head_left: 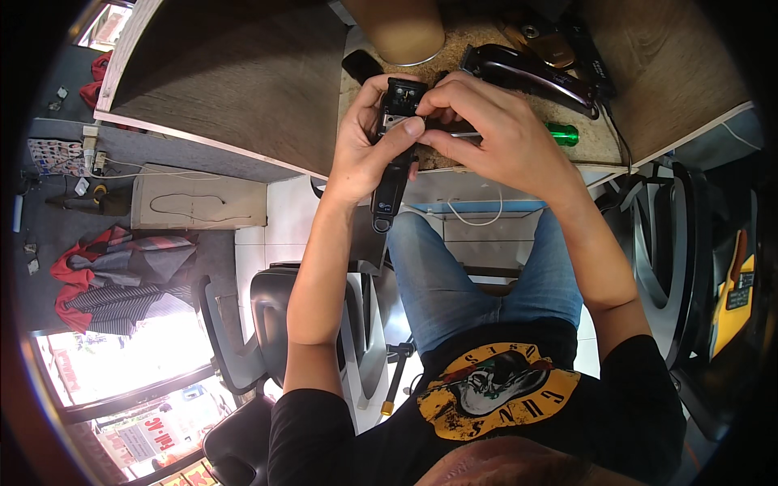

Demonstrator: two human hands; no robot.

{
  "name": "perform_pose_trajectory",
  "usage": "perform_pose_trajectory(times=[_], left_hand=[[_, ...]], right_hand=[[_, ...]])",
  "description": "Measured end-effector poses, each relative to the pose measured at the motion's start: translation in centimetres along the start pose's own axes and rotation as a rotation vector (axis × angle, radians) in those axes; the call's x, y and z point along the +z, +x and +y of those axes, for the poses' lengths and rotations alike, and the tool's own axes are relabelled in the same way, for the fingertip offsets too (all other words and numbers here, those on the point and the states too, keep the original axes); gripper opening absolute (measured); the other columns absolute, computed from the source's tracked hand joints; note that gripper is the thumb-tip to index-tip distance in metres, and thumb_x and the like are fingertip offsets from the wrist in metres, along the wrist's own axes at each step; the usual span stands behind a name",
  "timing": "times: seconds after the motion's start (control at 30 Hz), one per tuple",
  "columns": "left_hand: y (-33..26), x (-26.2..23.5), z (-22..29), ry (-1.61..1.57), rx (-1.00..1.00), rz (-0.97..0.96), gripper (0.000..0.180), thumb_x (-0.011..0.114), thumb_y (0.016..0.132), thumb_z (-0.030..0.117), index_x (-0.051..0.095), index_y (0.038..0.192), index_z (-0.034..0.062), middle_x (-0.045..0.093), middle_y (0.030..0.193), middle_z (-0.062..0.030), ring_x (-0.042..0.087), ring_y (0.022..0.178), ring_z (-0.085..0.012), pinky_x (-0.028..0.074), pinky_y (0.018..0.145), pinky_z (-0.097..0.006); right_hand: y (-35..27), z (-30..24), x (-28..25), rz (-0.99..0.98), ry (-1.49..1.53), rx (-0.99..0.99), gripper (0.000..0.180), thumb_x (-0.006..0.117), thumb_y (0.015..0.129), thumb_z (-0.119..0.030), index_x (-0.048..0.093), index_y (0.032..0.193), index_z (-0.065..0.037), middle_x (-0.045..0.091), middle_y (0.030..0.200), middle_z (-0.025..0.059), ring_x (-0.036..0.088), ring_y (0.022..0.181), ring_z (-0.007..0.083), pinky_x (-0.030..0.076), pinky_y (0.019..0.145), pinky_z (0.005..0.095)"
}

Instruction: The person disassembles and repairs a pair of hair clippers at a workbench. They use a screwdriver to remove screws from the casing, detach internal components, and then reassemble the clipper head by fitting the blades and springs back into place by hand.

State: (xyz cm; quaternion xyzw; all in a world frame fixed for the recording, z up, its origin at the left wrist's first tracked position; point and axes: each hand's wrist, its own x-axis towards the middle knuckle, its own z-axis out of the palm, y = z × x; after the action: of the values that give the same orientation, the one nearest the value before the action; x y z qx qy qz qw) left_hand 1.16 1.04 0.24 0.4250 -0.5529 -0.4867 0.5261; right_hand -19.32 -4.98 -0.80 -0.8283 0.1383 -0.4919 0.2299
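My left hand (361, 150) is wrapped round a black hair clipper (391, 190), its head end pointing away from me and its loop end toward me. The far end of the clipper looks opened up, with inner parts and a metal piece showing. My left thumb presses across that metal piece. Close against the same end, my right hand (504, 134) has its fingertips drawn together; what they pinch, if anything, is too small to make out. A green-handled screwdriver (563, 134) shows past my right hand, its shaft partly hidden by the fingers; I cannot tell whether it is held or lying down.
Behind my hands, a second, dark hair clipper (531, 74) with a cord lies on the worktop. A tan cylinder (401, 32) and a small black piece (362, 66) stand nearby. Wooden side panels (235, 89) flank the worktop. Black chairs (284, 316) are on both sides.
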Motion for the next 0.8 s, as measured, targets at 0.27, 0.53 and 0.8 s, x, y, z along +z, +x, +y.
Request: perform_pose_trajectory(times=[0.27,0.53,0.8], left_hand=[[0.04,-0.09,-0.40,-0.062,-0.006,-0.019,0.050,0.080,0.101,0.018,0.054,0.141,0.0058,0.066,0.104,-0.0048,0.067,0.076,-0.0101,0.060,0.054,-0.027],[0.06,0.11,-0.59,-0.006,-0.009,-0.001,0.052,0.081,0.101,0.021,0.054,0.142,0.0064,0.066,0.105,-0.0041,0.066,0.078,-0.0094,0.060,0.054,-0.026],[0.02,-0.05,-0.44,-0.007,-0.020,-0.013,0.050,0.079,0.103,0.022,0.053,0.142,0.0063,0.067,0.106,-0.0048,0.066,0.080,-0.0099,0.060,0.055,-0.027]], right_hand=[[-0.21,0.02,0.04,0.021,-0.006,0.021,0.022,0.079,0.093,-0.009,0.067,0.109,-0.002,0.068,0.099,0.0102,0.072,0.082,0.0291,0.057,0.071,0.0406],[-0.01,-0.45,-0.37,0.021,0.040,0.070,0.019,0.076,0.094,-0.005,0.066,0.109,0.001,0.071,0.100,0.0112,0.079,0.090,0.0253,0.064,0.077,0.0360],[0.17,-0.68,-0.46,0.031,0.052,0.072,0.017,0.077,0.094,-0.005,0.067,0.106,0.002,0.071,0.098,0.0111,0.079,0.086,0.0248,0.063,0.075,0.0357]])
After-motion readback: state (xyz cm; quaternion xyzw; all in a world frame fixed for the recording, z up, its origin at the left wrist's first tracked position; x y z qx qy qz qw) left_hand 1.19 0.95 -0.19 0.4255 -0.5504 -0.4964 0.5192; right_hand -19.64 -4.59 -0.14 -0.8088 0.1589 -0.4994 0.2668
